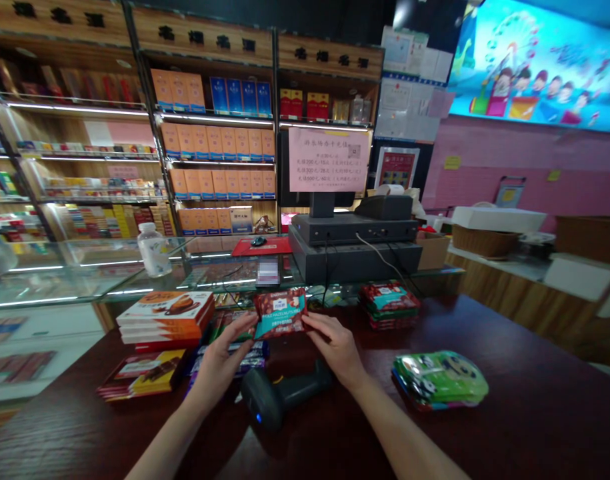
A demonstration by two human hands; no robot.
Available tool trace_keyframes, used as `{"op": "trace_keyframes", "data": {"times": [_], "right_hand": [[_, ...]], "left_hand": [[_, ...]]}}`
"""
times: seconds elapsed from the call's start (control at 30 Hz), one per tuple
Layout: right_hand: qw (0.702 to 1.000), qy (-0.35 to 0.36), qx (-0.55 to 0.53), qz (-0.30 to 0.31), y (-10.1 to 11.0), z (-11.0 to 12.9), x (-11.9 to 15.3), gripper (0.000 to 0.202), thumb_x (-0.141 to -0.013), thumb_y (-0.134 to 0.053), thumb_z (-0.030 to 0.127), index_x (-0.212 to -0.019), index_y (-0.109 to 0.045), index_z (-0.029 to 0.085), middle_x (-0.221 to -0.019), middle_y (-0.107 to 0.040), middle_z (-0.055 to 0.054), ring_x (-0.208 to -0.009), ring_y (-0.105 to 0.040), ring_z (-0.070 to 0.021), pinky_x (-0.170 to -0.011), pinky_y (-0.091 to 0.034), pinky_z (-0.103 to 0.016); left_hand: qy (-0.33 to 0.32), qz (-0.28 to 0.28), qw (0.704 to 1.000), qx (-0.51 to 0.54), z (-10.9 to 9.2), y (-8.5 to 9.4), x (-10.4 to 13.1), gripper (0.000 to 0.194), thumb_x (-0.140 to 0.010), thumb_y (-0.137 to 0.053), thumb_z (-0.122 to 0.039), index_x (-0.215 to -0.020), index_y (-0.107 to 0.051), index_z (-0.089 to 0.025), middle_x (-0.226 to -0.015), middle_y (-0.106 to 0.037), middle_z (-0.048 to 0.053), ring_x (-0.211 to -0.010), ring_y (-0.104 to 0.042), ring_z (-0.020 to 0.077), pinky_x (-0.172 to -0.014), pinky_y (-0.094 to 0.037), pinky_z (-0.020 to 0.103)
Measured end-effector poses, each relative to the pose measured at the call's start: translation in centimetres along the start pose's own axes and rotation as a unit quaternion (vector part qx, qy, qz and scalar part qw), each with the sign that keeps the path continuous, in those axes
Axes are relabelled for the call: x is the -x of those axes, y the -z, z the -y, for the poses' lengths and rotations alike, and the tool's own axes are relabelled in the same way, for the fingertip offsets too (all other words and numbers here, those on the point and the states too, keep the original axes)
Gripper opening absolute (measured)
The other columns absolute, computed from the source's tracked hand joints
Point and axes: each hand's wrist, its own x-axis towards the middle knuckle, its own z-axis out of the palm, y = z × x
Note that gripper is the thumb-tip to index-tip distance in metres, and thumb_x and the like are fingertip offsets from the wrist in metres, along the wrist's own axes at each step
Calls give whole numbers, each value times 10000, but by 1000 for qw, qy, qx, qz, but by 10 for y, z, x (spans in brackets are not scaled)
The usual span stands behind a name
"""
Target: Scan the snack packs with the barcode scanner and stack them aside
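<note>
Packet [282, 313] is held face-up and tilted toward the viewer, above the surface [525, 413] and behind the scanner [269, 400]. Left hand [223, 357]: fingers pinch the packet's left edge. Right hand [337, 343]: fingers pinch the right edge. Step in hand, as judged: two-handed holding and presenting of one packet, with its printed front exposed. Any move from this pose calls for an even grip at both ends and clearance over the scanner, which lies on its side between the forearms, touched by neither hand. Purple bars [252, 353] lie partly behind the left hand. Containers: flat boxes [167, 310] are stacked at the left, contents not visible; the bottle [155, 253] stands upright behind them, its fill not determinable. Similar packets [389, 300] are piled at the back right; green packs [439, 380] lie nearer, their contents enclosed. Shelves [215, 117] hold rows of orange boxes [225, 143]. A basket [485, 240] sits beneath a white tray [499, 219]; its interior is hidden.
</note>
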Motion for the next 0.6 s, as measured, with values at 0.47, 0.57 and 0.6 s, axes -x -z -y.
{"op": "trace_keyframes", "data": {"times": [0.47, 0.57, 0.6], "right_hand": [[995, 87, 33, -20, -1, 10, 0, 341, -943, -580, 120, -1224, -699, 273, -1132, -765, -58, -1045, -715, -214, -897, -562, -365], [996, 84, 33, -23, -2, 13, -1, 282, -954, -577, 138, -1170, -711, 260, -1076, -776, -57, -1002, -724, -211, -869, -564, -362], [996, 81, 33, -25, -2, 14, -2, 257, -960, -577, 152, -1150, -715, 259, -1048, -779, -54, -979, -727, -210, -855, -563, -361]], "left_hand": [[-31, -32, 999, 5, -8, 4, 1, 302, -871, -645, -372, -1145, -727, -273, -1290, -704, 31, -1304, -584, 240, -1143, -434, 428], [-18, -53, 998, 11, -11, 3, 2, 297, -847, -674, -395, -1109, -737, -271, -1250, -726, 27, -1242, -634, 236, -1120, -459, 409], [-12, -62, 998, 12, -12, 2, 1, 294, -838, -681, -406, -1091, -742, -268, -1228, -736, 26, -1215, -653, 235, -1110, -470, 401]]}}
